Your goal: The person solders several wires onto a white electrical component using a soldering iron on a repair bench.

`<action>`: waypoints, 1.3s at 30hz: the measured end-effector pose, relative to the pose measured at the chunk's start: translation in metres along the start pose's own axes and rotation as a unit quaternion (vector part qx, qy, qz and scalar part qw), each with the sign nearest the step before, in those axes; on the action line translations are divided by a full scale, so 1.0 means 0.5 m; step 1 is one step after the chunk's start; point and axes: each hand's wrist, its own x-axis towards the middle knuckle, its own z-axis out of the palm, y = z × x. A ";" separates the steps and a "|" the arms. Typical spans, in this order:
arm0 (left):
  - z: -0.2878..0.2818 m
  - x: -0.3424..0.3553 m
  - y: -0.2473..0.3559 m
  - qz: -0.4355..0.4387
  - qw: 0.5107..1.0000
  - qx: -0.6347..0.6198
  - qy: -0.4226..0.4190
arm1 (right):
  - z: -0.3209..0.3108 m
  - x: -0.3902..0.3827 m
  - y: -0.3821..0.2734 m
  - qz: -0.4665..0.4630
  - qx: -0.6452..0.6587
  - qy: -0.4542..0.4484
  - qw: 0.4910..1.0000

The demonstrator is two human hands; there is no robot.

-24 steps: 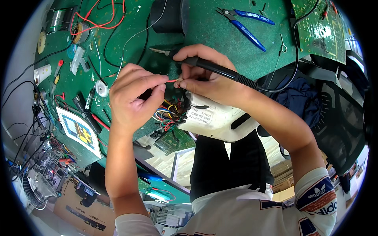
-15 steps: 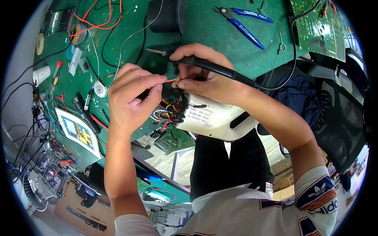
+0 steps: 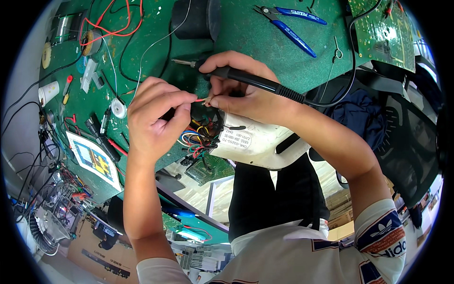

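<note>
My left hand (image 3: 158,118) pinches a thin red wire (image 3: 200,100) between thumb and forefinger. The wire's other end meets the thumb and fingertips of my right hand (image 3: 248,97), which pinch a small brownish end there. That same right hand also carries a soldering iron (image 3: 253,80), its black handle lying across the fingers and its metal tip pointing left, away from the wire. Below both hands lies a white plastic housing (image 3: 253,144) with a slot, at the bench's near edge. A bundle of coloured wires (image 3: 198,135) comes out of its left end.
Blue-handled cutters (image 3: 291,28) lie at the far side of the green bench (image 3: 236,35). A dark cylinder (image 3: 196,19) stands at the back. Left are a solder spool (image 3: 119,108), a black flashlight (image 3: 101,139) and a printed sheet (image 3: 93,158). A green circuit board (image 3: 383,35) is far right.
Both hands keep their grips on the wire and the soldering iron. Hands and bench things appear shifted slightly left together in the picture.
</note>
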 end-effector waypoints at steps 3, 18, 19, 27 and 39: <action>0.002 0.000 0.000 0.002 1.000 -0.005 0.005 | -0.001 0.000 -0.001 0.000 -0.004 0.000 1.000; 0.001 0.005 -0.001 0.013 1.000 -0.001 -0.001 | -0.002 0.001 0.002 0.001 -0.020 0.007 1.000; 0.001 0.004 -0.001 0.013 1.000 0.000 -0.001 | -0.002 0.002 0.003 0.001 -0.020 0.007 1.000; 0.000 0.005 -0.002 0.010 1.000 -0.007 -0.005 | -0.001 0.001 0.004 0.001 -0.009 0.006 1.000; -0.010 0.009 0.005 -0.007 0.998 0.000 -0.055 | -0.001 0.000 0.000 0.002 -0.011 0.010 1.000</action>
